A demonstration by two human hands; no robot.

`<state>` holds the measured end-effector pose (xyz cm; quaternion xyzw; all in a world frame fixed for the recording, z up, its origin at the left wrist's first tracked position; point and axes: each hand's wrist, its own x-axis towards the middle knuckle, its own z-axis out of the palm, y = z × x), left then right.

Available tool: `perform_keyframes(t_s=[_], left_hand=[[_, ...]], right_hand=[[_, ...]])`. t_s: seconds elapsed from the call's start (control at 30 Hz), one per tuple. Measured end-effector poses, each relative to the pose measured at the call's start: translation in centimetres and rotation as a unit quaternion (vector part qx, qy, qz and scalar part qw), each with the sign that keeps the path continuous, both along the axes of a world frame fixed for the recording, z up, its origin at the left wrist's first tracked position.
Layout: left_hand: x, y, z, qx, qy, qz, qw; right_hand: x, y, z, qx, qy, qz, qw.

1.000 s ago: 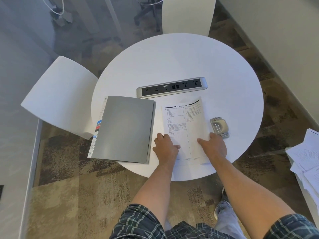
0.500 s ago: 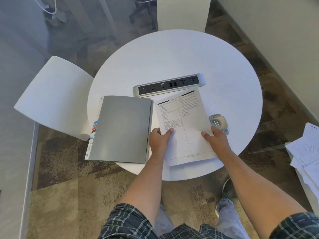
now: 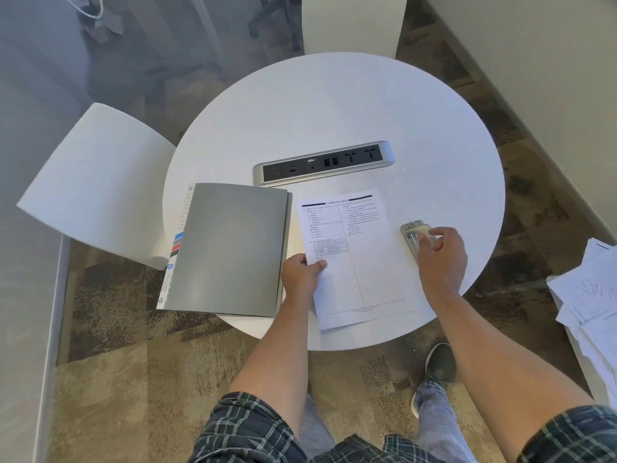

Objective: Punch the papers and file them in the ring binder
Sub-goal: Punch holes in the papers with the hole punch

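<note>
A printed paper sheet (image 3: pixel 354 259) lies on the round white table (image 3: pixel 334 111), its near edge hanging a little over the rim. My left hand (image 3: pixel 300 275) pinches the sheet's left edge, thumb on top. To the right of the sheet a small silver hole punch (image 3: pixel 412 233) sits on the table, and my right hand (image 3: pixel 440 253) curls its fingers round it. A shut grey ring binder (image 3: pixel 230 248) with coloured tabs on its left side lies left of the sheet.
A silver socket strip (image 3: pixel 324 162) is set into the table behind the sheet. White chairs stand at the left (image 3: pixel 93 182) and at the far side (image 3: pixel 354 25). A loose pile of papers (image 3: pixel 591 305) lies at the right edge.
My right hand left the sheet's right edge and moved right onto the hole punch. My left hand keeps its pinch on the sheet, which has slid back toward me from the socket strip.
</note>
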<state>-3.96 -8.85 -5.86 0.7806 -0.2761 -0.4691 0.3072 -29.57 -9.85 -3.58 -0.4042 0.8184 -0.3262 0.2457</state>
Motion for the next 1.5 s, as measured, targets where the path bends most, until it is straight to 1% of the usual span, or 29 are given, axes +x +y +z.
perform_keyframes(t_s=[0.07, 0.13, 0.2, 0.43, 0.67, 0.77, 0.9, 1.13, 1.3, 1.4, 1.5], left_hand=[[0.2, -0.2, -0.1, 0.008, 0.013, 0.006, 1.000], [0.3, -0.3, -0.2, 0.016, 0.027, 0.012, 0.999], [0.5, -0.3, -0.3, 0.021, 0.039, 0.015, 0.999], [0.2, -0.2, 0.4, 0.020, 0.064, 0.035, 0.997], [0.4, -0.3, 0.4, 0.026, 0.052, 0.031, 0.998], [0.4, -0.4, 0.5, 0.027, 0.062, 0.038, 0.997], [0.5, -0.5, 0.6, 0.028, 0.080, 0.046, 0.995], [0.8, -0.4, 0.7, 0.029, 0.087, 0.052, 0.994], [0.8, -0.3, 0.9, 0.028, 0.103, 0.071, 0.992], [0.6, -0.5, 1.0, 0.031, 0.113, 0.082, 0.990], [0.5, -0.7, 0.6, 0.037, 0.101, 0.073, 0.991]], right_hand=[[-0.5, -0.6, -0.2, 0.013, 0.030, -0.003, 0.999], [-1.1, -1.2, -0.6, 0.035, 0.041, -0.003, 0.999], [-1.4, -1.5, -0.8, 0.051, 0.019, -0.004, 0.999], [-0.4, -1.6, -0.6, 0.047, -0.054, -0.008, 0.997], [-0.6, -2.0, -0.6, 0.072, -0.095, 0.041, 0.992], [-0.9, -2.0, -0.6, 0.077, -0.107, 0.069, 0.989], [-1.2, -1.8, -0.4, 0.075, -0.135, 0.076, 0.985], [-1.1, -1.8, -0.2, 0.076, -0.138, 0.075, 0.985], [-1.1, -1.9, 0.2, 0.087, -0.132, 0.086, 0.984], [-1.0, -1.7, 0.3, 0.084, -0.142, 0.084, 0.983], [-1.0, -1.6, 0.4, 0.077, -0.149, 0.087, 0.982]])
